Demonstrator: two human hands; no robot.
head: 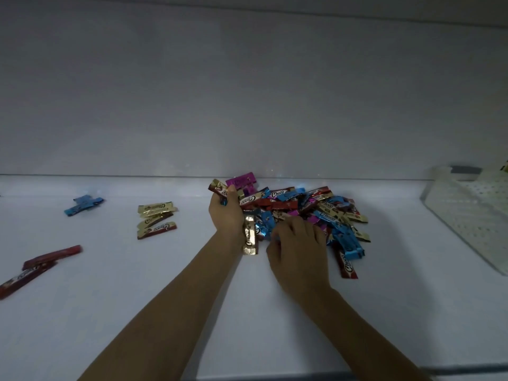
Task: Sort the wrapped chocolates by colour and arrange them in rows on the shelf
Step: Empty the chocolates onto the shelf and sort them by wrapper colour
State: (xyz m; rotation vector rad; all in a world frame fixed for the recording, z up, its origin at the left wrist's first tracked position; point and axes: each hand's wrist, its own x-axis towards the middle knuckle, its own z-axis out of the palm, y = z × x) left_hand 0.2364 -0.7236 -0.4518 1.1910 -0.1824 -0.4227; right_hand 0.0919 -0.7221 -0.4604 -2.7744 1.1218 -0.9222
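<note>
White shelf (165,298) runs across the view under dim light, with a plain white wall (247,92) rising from its back edge. A mixed pile (316,207) of wrapped chocolates in blue, red, gold and magenta lies against the back edge, a little right of the middle. One magenta piece (242,180) sits at the very back of it, touching the wall line, and a long red piece (347,266) marked "Choco" sticks out towards the front edge.

The left hand (225,215) is at the left side of the pile, its fingers curled round a brown piece (218,188) that pokes out above the thumb. A bit of blue foil shows under the same fingers. Just beside that wrist, a gold piece (250,236) lies on the shelf, pointing front to back.

The right hand (299,254) rests on the near side of the pile, knuckles up, its fingers bent down among blue wrappers. Whether it grips one I cannot tell.

Three small sorted lots lie well apart to the left. The blue lot (83,203) is near the back left, the gold lot (156,220) lies between it and the left hand, and the red lot (41,268) is at the left edge, nearer the front. A white perforated basket (467,215) stands at the right edge.
</note>
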